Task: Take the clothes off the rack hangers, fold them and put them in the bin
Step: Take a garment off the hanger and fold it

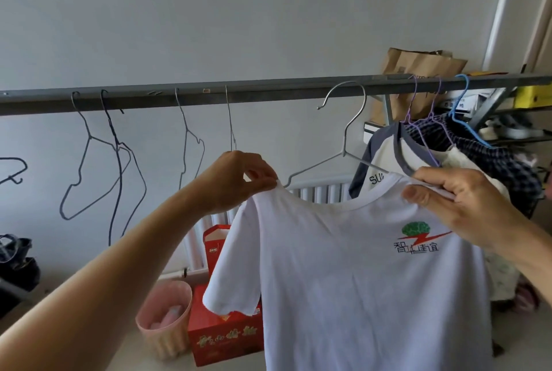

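I've got L hand pinching the white tee at one shoulder, R hand pinching the other; tee's up below the rack bar, right half, silver hanger behind collar.

At frame centre, the left hand and right hand each pinch a shoulder of a white T-shirt, its silver hanger hooked on the grey rail above, a pink bin lower left.
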A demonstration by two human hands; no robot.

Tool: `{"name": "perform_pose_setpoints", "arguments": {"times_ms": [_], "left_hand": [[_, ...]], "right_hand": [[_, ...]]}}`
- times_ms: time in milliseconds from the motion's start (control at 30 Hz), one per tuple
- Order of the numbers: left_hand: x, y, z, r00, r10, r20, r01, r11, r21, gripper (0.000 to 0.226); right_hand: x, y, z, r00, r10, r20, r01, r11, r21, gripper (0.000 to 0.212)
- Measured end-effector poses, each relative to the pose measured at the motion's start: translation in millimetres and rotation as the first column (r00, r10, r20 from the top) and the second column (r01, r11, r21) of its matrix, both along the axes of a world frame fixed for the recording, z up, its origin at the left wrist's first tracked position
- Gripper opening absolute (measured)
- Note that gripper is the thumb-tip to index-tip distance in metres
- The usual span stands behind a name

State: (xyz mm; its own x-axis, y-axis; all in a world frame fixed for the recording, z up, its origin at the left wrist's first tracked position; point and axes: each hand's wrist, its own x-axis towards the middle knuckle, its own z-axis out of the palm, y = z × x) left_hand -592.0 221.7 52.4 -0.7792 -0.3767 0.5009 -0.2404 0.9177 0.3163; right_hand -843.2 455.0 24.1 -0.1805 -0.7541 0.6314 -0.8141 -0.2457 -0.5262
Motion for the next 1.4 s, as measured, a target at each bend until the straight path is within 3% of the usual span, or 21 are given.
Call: {"name": "perform_pose_setpoints", "arguments": {"times_ms": [200, 300, 467, 600, 933, 1067, 1267, 1400], "left_hand": [[16, 3, -13, 0.992, -0.079, -0.095, 0.056, 0.973, -0.225, 0.015], [22, 8, -14, 0.976, -0.078, -0.205, 0.048, 0.988, -0.149, 0.008], [27, 13, -22, 0.942, 0.009, -0.336, 0.027, 0.994, 0.102, 0.019], [29, 18, -27, 0.933, 0.053, -0.357, 0.029, 0.975, 0.221, 0.02], [28, 31, -27, 0.919, 0.043, -0.391, 0.062, 0.966, 0.252, 0.016], [30, 34, -26, 0.93, 0.019, -0.368, 0.057, 0.98, 0.192, 0.018], [33, 40, -27, 0.964, 0.006, -0.266, 0.006, 0.999, 0.044, 0.012], [29, 44, -28, 0.952, 0.016, -0.304, -0.006, 0.999, 0.036, 0.01]], "right_hand": [[10, 0, 3, 1.0, 0.017, -0.016, -0.016, 0.999, 0.042, 0.065], [21, 2, 9, 1.0, 0.019, -0.024, -0.018, 0.999, 0.045, 0.048], [29, 3, 15, 0.999, 0.043, 0.0, -0.043, 0.997, 0.061, 0.053], [29, 1, 13, 0.999, 0.039, -0.005, -0.038, 0.994, 0.105, 0.053], [33, 6, 23, 1.0, 0.004, 0.027, -0.007, 0.996, 0.091, 0.063], [36, 5, 21, 0.997, -0.062, 0.041, 0.061, 0.997, 0.044, 0.04], [39, -8, 24, 0.996, -0.085, 0.024, 0.087, 0.985, -0.147, 0.052], [55, -25, 23, 0.998, 0.047, 0.034, -0.045, 0.998, -0.043, 0.042]]}}
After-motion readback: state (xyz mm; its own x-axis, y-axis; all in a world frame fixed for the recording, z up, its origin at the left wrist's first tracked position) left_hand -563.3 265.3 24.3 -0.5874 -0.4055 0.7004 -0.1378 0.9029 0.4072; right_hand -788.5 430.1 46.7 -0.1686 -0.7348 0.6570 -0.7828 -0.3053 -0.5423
